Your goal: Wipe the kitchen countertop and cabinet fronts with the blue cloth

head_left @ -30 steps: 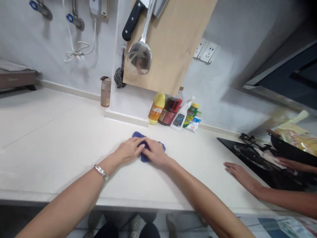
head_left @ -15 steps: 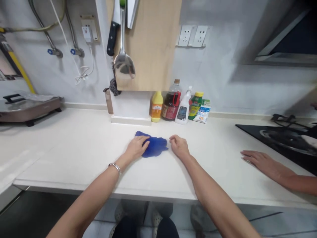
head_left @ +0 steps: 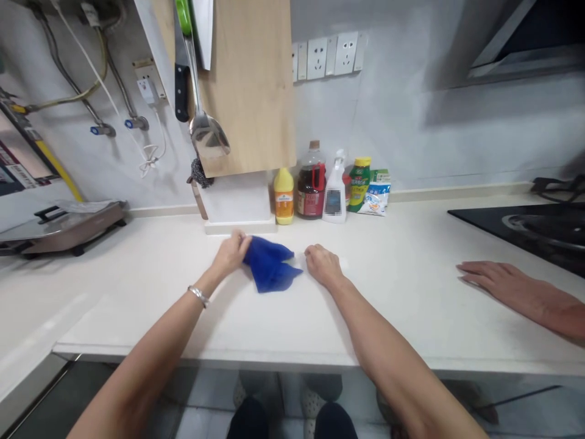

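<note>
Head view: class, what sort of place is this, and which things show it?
Most likely a kitchen: a black stovetop lies at the right, and a knife and metal cooking utensil hang at upper left.

Blue cloth [head_left: 273, 265] partly hidden in left hand [head_left: 233, 253], brown bottle [head_left: 200, 204] partly hidden, stove [head_left: 548, 241] and co-worker's forearm [head_left: 546, 308] cropped right, spray-bottle label [head_left: 334, 202] blurred

This is a kitchen: a black stove [head_left: 484, 230] sits at the right of the white counter [head_left: 393, 329], with a range hood [head_left: 543, 30] above that side. A lidded pan [head_left: 68, 221] stands on the counter's left; a spatula [head_left: 209, 135] and knife [head_left: 181, 94] hang over its middle.
</note>
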